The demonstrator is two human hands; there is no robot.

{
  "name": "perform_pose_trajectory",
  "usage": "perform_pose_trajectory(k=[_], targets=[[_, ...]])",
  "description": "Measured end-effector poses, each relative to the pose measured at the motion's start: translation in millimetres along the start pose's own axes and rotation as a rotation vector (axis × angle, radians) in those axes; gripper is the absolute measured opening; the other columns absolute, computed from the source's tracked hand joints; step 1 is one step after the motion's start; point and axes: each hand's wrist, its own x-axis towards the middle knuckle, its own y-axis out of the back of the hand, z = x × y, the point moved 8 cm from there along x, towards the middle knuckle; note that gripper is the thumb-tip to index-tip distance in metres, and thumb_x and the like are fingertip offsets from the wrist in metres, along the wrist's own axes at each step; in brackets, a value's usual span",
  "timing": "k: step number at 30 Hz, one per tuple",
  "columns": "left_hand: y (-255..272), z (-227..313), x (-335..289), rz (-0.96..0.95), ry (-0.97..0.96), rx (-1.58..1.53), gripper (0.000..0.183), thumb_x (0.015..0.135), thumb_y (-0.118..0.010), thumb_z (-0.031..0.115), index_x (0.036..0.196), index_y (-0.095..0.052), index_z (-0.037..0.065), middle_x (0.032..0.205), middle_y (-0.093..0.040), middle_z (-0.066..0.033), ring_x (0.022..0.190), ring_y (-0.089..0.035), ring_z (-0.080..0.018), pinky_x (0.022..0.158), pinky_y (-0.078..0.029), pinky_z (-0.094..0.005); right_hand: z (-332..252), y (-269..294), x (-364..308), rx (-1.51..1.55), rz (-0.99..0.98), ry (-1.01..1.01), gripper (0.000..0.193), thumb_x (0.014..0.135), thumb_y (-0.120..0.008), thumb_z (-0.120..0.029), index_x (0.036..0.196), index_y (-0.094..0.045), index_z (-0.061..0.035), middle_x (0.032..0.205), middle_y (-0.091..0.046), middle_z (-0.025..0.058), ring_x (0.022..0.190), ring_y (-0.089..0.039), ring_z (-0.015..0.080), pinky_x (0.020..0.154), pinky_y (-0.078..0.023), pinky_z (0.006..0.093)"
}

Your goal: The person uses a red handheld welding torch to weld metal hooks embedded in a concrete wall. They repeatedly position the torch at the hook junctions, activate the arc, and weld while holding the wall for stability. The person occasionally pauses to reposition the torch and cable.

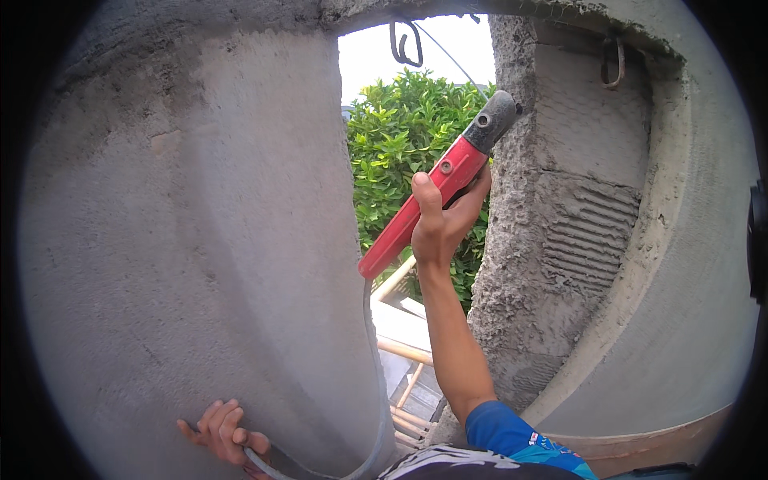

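My right hand (450,212), raised in the middle of the opening, is wrapped around a red electrode holder (406,226) with a dark grey head. A thin rod (452,56) slants up and left from that head toward a bent steel hook (406,44) at the top edge; whether they touch I cannot tell. From the holder's lower end a grey cable (374,344) hangs and loops along the bottom. Low on the left, against the wall, my left hand (228,432) has curled fingers closed on the cable. Its grip is partly hidden.
A grey plastered wall (240,240) fills the left side. Rough concrete (512,216) borders the opening on the right, with a second steel hook (614,64) above. Beyond are leafy bushes (400,120) and wooden or bamboo poles (408,350). A curved rim (656,436) lies lower right.
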Motion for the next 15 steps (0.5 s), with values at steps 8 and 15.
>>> perform_pose_trajectory(k=[8,15], targets=[[-3.0,3.2,-0.9,-0.088,-0.008,0.086,0.046,0.108,-0.025,0.021,0.08,-0.06,0.01,0.076,-0.067,-0.0048,0.082,-0.066,-0.0199,0.122,-0.02,-0.0536,-3.0,-9.2,6.4,0.011,-0.01,0.008,0.08,0.083,-0.071,-0.016,0.145,-0.025,0.0036,0.11,-0.052,0.0121,0.097,-0.058,0.0195,0.088,-0.049,0.0348],[-4.6,2.8,-2.7,-0.086,0.051,0.105,0.047,0.108,-0.025,0.023,0.079,-0.06,0.01,0.075,-0.066,-0.0047,0.083,-0.066,-0.02,0.122,-0.02,-0.0536,-3.2,-7.0,4.7,0.016,-0.026,0.006,0.083,0.082,-0.073,-0.016,0.146,-0.024,0.0038,0.113,-0.052,0.0126,0.099,-0.059,0.0198,0.089,-0.05,0.0345]])
